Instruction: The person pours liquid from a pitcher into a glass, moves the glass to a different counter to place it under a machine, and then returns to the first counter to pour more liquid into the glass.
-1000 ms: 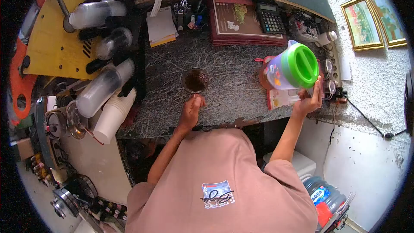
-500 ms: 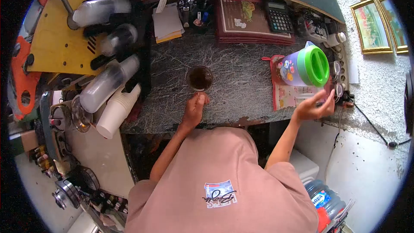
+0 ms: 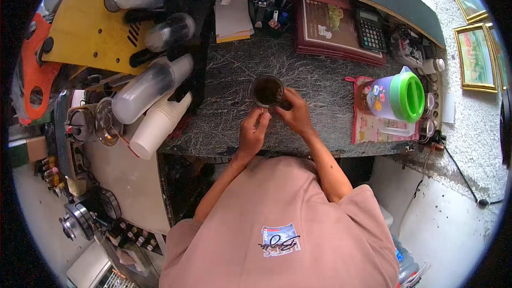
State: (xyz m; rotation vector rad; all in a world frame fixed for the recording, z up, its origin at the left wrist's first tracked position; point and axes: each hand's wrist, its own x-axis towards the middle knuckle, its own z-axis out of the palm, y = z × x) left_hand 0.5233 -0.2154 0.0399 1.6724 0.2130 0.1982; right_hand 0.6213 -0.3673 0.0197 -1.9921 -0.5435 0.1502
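Note:
A clear glass mug (image 3: 266, 91) of dark brown liquid is held over the scratched black countertop (image 3: 224, 128), in front of my chest. My left hand (image 3: 253, 132) pinches it at the near side, where its handle is, with the thumb on top. From the right, my right hand (image 3: 295, 111) curls its fingers against the glass wall. Farther to the right, a pitcher (image 3: 381, 96) with a green lid stands on a pink patterned cloth (image 3: 362, 131).
Dark red menu books (image 3: 326, 24) and a calculator (image 3: 370, 30) lie at the back. Papers (image 3: 233, 18) are left of them. Stacked white cups (image 3: 160, 125) and plastic cups (image 3: 143, 89) jut in from the left, near a yellow panel (image 3: 88, 21). Framed pictures (image 3: 474, 56) hang on the right wall.
My right hand has left the pitcher's side and come in to the mug, where it now grips the glass. The whole view has shifted, with the counter's items appearing farther right.

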